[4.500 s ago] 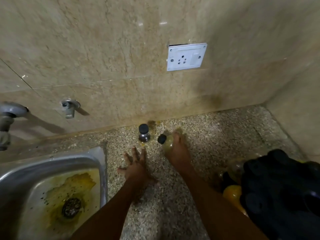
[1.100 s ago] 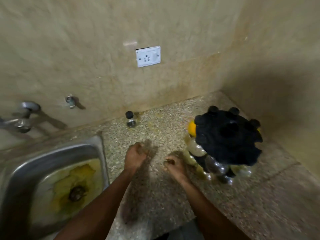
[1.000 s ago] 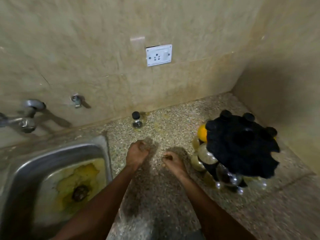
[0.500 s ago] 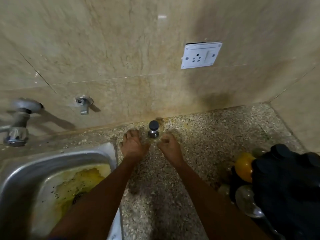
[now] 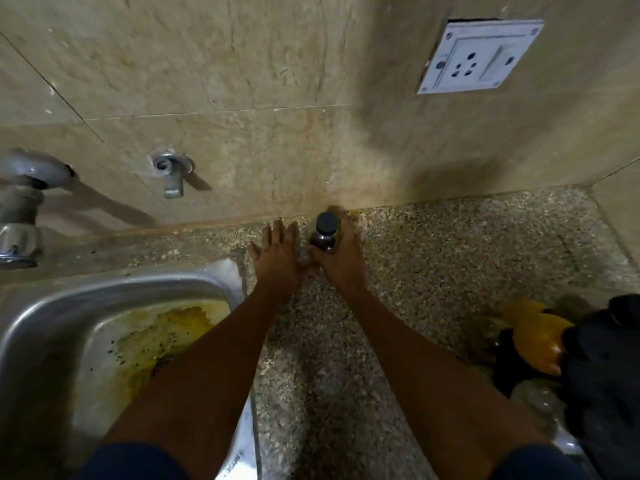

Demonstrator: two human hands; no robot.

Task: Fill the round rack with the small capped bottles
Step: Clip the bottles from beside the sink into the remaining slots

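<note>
Where the speckled stone counter [image 5: 433, 258] meets the beige marble-look wall [image 5: 263, 64], the right hand [image 5: 341, 258] is wrapped around a small bottle [image 5: 325, 233] with a black cap, fingers curled behind it and thumb at its near side. The bottle stands upright with dark contents, close against the foot of the wall. Just to the left of that grip, the left hand [image 5: 277, 252] lies flat on the counter with its fingers spread, holding nothing, its thumb edge close to the right hand.

Further left of the grip and nearer the person, a steel sink [image 5: 52, 317] is set into the counter, its basin stained yellow. Above the sink, a metal tap [image 5: 20, 206] and a smaller wall valve [image 5: 171, 171] come out of the wall. Up and to the right of the grip, a white socket plate [image 5: 479, 55] with a switch sits on the wall.

Well to the right of the grip and nearer the person, the round black rack [image 5: 606, 368] shows at the frame edge, with a yellow-filled bottle [image 5: 533, 336] and several clear ones at its side. A strip of small print near the sink's front edge is too blurred to read.
</note>
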